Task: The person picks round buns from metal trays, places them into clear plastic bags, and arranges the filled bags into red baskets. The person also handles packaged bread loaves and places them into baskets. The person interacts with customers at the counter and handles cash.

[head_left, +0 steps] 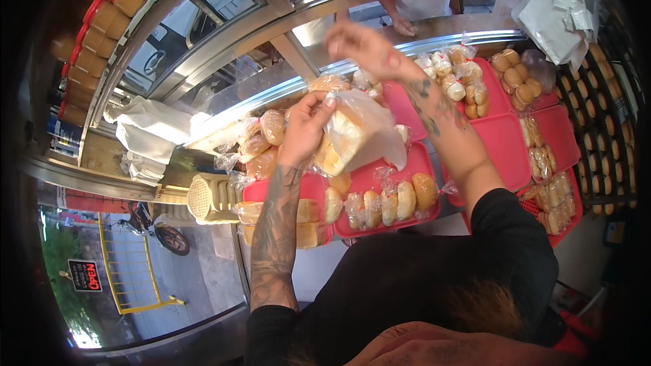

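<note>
Ideally without squashing, the bag (371, 129) is gripped at its left edge by the left hand (306, 129); the blurred right hand (363, 47) seems loose and empty.

Plastic bag (380, 122): translucent, milky white. Bread inside (330, 157): pale yellow. Trays (498, 146): solid pinkish red. Front-tray buns (425, 192): golden brown to pale tan. Shirt (420, 285): plain black. Left forearm (274, 237): dense dark tattoo pattern; right forearm (434, 112): tattoos, dark with some reddish. Jars (108, 19): caramel brown, red lids. Stools (209, 200): cream. Barrier (127, 264): yellow. Hanging bags (559, 20): white.
</note>
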Tool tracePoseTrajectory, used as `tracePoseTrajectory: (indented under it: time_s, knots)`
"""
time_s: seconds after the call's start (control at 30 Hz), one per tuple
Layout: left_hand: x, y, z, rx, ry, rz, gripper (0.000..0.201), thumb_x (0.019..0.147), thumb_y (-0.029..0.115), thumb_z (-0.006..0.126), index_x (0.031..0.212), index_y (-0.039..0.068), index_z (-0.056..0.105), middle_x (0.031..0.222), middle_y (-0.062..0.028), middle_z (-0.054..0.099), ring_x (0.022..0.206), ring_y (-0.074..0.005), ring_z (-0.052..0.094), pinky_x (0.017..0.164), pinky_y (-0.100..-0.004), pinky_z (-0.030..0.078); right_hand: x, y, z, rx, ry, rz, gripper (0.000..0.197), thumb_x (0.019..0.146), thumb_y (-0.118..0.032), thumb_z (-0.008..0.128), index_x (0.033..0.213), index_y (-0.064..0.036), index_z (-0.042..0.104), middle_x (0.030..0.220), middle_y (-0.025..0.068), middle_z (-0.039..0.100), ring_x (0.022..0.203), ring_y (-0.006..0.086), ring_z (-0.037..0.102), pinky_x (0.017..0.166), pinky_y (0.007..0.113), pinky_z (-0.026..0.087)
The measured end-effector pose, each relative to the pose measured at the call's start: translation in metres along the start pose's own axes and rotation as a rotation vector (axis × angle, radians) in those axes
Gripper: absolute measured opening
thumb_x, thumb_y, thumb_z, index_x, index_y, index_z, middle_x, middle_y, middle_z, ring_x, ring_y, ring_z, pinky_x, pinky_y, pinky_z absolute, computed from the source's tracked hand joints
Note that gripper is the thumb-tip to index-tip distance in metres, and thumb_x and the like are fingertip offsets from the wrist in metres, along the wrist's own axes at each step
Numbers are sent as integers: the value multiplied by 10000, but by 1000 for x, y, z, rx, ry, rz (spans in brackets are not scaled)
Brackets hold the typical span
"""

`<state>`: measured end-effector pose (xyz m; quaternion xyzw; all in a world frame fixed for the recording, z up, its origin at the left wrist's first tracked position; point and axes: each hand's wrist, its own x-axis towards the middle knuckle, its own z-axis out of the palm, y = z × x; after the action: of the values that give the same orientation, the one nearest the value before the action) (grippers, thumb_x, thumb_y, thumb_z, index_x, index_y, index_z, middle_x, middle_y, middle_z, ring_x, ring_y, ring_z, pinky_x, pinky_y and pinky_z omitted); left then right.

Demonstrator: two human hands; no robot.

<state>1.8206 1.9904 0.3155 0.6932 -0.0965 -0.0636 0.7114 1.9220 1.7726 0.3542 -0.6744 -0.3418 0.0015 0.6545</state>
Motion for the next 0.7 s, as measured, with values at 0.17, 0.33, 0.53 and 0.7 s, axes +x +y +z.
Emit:
tracePoseTrajectory:
  time_s: [0.17, 0.33, 0.53, 0.7]
  knots:
    - [26, 5, -8, 198, 202, -51, 233, 1024, 232, 710, 1144, 33, 693, 980, -23, 705, 883, -91, 633, 804, -274, 525, 87, 47, -13, 1150, 638, 229, 581, 1015, -526, 619, 1384, -80, 572, 1253, 132, 657, 1116, 202, 624, 1036, 434, 475]
    - [56, 17, -7, 437, 168, 109, 223, 1024, 246, 712, 1112, 41, 696, 985, -21, 700, 884, -77, 614, 800, -261, 498, 154, 54, -18, 1146, 801, 57, 515, 1020, -606, 506, 1084, -100, 582, 1020, 97, 613, 870, 172, 563, 824, 346, 430]
    - [94, 24, -1, 328, 152, 61, 190, 1040, 219, 692, 1076, 33, 710, 1010, -11, 707, 907, -80, 598, 821, -246, 477, 176, 47, -18, 1200, 1180, 265, 508, 1048, -555, 451, 841, -103, 557, 719, 34, 538, 559, 160, 522, 467, 318, 384]
    - [131, 32, -3, 379, 160, 129, 235, 1044, 240, 677, 1078, 9, 706, 1015, -27, 706, 915, -91, 607, 840, -266, 476, 152, 76, -52, 1105, 995, 156, 350, 1103, -439, 457, 1005, -121, 566, 711, 23, 532, 499, 150, 493, 418, 324, 383]
